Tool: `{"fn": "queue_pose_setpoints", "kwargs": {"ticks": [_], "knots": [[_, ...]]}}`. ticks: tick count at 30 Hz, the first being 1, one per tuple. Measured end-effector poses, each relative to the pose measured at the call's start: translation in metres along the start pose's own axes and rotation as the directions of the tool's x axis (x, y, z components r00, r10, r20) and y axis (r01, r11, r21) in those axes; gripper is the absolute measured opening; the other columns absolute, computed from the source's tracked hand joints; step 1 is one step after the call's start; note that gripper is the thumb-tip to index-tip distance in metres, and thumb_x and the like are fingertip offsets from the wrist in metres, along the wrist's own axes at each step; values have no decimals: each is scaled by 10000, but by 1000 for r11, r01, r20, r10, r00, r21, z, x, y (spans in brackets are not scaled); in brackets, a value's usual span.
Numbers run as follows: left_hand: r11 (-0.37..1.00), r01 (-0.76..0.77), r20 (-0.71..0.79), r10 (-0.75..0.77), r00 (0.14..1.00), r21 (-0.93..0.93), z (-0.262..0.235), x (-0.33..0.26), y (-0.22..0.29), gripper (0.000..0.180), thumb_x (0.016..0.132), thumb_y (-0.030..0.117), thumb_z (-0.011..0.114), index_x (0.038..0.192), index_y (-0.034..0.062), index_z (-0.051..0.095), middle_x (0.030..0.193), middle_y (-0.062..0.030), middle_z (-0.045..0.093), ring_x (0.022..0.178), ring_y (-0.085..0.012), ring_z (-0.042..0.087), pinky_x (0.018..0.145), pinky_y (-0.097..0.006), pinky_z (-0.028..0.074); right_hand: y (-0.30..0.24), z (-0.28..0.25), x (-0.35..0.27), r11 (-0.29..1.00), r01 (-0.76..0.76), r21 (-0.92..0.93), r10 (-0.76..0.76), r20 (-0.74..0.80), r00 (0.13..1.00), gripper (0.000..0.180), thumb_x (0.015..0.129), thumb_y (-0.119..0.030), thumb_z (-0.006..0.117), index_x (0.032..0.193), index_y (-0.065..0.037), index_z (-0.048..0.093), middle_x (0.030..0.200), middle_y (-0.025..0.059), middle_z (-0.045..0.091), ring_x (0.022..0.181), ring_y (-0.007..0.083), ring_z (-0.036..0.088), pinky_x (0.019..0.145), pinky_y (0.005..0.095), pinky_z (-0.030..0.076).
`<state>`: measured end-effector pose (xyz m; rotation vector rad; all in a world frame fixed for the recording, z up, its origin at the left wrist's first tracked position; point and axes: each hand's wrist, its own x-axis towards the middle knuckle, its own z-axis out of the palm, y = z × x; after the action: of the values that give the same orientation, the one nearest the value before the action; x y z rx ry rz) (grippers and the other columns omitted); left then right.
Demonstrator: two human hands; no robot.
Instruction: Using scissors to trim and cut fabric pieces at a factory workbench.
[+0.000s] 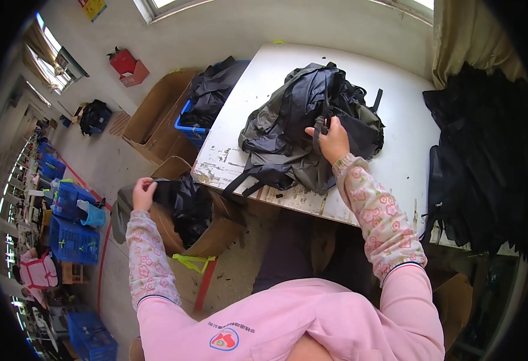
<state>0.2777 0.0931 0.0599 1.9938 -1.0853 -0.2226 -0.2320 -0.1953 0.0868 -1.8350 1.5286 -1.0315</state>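
A crumpled heap of thin black and olive-grey fabric (288,138) with black straps lies on the white table (222,150). My right hand (334,141) is over its near right part, fingers closed on a black webbing strap (319,129). Out to the left, my left hand (144,194) pinches the edge of a dark fabric piece (166,194) at the cardboard box (216,231) beside the table. More black fabric (190,219) fills that box, and a grey-green piece (121,210) hangs over its left side.
Behind the box stand a larger cardboard box (156,114) and a blue crate (186,114) heaped with black fabric. A thick stack of black pieces (477,162) hangs at the table's right. Blue baskets (74,239) line the floor at far left, where another person in pink (38,271) sits.
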Motion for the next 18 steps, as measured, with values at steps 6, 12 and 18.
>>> {"fn": "queue_pose_setpoints", "kwargs": {"ticks": [6, 12, 18], "knots": [[975, 5, 478, 104, 872, -220, 134, -44, 74, 333, 837, 185, 736, 1113, 30, 632, 1048, -68, 667, 992, -180, 620, 896, -307, 477, -20, 28, 48, 976, -217, 0, 216, -67, 974, 359, 776, -213, 751, 1035, -53, 562, 1042, 182, 676, 1001, 365, 654, 858, 434, 501], [907, -282, 279, 371, 886, -312, 184, -56, 176, 469, 844, 215, 723, 1246, 52, 547, 1194, -127, 575, 1132, -245, 547, 968, -352, 434, -22, -56, -5, 912, 95, 399, -130, 62, 990, 309, 773, -118, 785, 937, -33, 537, 760, 63, 610, 607, 146, 603, 569, 277, 487], [816, -293, 184, 429, 884, -498, 242, -62, 210, 563, 872, 361, 705, 1285, 41, 495, 1230, -138, 523, 1163, -275, 491, 1036, -373, 365, 10, -176, -133, 884, -20, 467, -35, 108, 994, 290, 785, -26, 764, 907, -66, 504, 693, -17, 529, 559, 68, 552, 521, 214, 451]]}}
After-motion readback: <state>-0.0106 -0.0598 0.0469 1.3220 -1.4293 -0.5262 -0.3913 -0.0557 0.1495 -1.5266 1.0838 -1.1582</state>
